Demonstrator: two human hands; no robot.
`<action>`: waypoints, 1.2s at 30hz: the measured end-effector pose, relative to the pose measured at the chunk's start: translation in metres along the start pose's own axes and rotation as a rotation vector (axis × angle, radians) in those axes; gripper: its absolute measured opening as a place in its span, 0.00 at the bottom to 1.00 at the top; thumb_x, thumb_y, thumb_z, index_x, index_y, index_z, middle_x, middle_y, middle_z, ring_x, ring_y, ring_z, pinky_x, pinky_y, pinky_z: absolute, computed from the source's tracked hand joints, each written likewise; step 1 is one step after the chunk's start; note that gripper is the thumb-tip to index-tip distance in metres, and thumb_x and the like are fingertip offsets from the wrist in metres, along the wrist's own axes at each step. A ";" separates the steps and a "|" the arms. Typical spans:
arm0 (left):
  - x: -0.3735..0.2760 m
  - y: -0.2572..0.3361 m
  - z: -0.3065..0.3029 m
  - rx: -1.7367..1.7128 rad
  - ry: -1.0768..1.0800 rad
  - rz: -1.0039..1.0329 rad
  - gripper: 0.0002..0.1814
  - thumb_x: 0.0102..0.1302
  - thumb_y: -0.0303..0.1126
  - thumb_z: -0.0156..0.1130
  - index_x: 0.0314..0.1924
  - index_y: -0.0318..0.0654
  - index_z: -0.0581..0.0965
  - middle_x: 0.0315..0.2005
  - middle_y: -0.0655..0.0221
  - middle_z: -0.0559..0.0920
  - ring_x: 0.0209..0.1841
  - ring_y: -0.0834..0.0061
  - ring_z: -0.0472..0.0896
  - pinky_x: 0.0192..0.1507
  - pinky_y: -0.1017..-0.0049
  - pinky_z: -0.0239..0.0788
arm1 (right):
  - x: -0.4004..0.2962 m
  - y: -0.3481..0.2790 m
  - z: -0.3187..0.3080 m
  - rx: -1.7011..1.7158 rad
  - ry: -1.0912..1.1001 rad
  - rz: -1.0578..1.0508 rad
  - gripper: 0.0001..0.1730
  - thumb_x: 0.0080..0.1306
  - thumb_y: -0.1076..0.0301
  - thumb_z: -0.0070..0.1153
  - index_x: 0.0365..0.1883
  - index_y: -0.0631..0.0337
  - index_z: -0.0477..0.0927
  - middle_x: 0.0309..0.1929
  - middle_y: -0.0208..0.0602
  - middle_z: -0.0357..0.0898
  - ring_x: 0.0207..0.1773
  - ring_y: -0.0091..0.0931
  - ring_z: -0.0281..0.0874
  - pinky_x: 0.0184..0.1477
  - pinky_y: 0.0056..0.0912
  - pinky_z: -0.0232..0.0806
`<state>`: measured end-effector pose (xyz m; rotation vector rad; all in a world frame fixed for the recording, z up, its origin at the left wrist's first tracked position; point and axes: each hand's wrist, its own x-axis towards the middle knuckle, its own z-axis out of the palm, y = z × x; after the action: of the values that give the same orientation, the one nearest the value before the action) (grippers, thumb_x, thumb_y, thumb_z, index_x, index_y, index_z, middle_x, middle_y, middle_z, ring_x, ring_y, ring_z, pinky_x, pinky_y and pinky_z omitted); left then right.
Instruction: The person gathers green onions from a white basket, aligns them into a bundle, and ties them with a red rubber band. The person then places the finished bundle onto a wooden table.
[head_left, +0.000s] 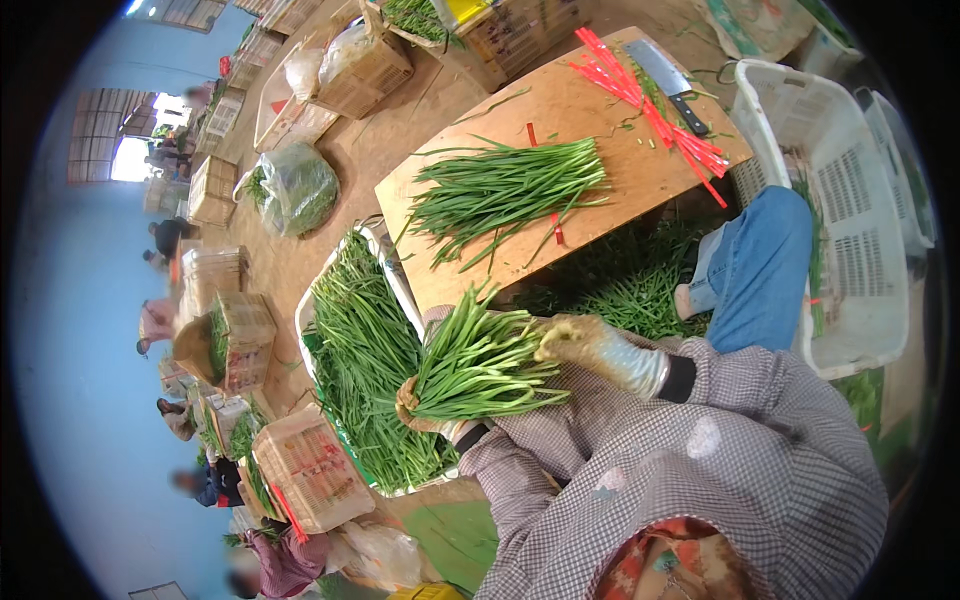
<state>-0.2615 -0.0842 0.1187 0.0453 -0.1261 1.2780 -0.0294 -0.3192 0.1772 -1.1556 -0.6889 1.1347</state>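
Note:
My left hand (411, 405), in a soiled work glove, is wrapped around a loose bunch of garlic chives (480, 360) above my lap. My gloved right hand (600, 352) is at the pale stem ends of this bunch, its fingers curled; whether they pinch any stalks is hidden. Beyond my hands, a second bunch of chives (517, 191) lies on a low wooden table (442, 289). A red tie strip (556, 229) runs beneath that bunch, its two ends showing. To the left of my hands stands a lined crate (304, 319) heaped with long green chives.
A cleaver (660, 71) with a black handle and several red strips (652, 112) lie at the table's right end. A white plastic basket (862, 300) stands at right. Loose greens (637, 300) lie under the table. A filled plastic bag (296, 187), crates (315, 469) and people are at left.

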 end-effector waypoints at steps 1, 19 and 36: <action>-0.002 -0.003 0.001 -0.009 -0.004 -0.001 0.04 0.58 0.25 0.58 0.26 0.42 0.75 0.19 0.75 0.77 0.30 0.78 0.77 0.49 0.72 0.71 | -0.002 0.001 -0.009 0.033 0.011 0.002 0.17 0.69 0.59 0.61 0.45 0.65 0.82 0.46 0.39 0.81 0.48 0.26 0.78 0.53 0.30 0.71; 0.001 0.013 -0.012 0.270 -0.025 0.132 0.05 0.63 0.29 0.59 0.29 0.41 0.76 0.21 0.76 0.77 0.28 0.80 0.78 0.51 0.72 0.74 | -0.021 -0.023 -0.014 -0.273 0.086 -0.364 0.07 0.64 0.70 0.61 0.30 0.61 0.76 0.55 0.39 0.76 0.61 0.36 0.71 0.64 0.41 0.64; -0.001 0.027 -0.027 0.289 0.022 -0.045 0.13 0.64 0.37 0.57 0.43 0.36 0.76 0.37 0.66 0.81 0.42 0.68 0.80 0.60 0.57 0.68 | 0.008 -0.025 0.019 -0.897 0.062 -0.619 0.31 0.53 0.56 0.69 0.54 0.54 0.76 0.70 0.41 0.62 0.71 0.43 0.60 0.68 0.54 0.56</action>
<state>-0.2862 -0.0746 0.0909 0.2807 0.0790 1.2435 -0.0353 -0.3045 0.2059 -1.5348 -1.4617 0.2275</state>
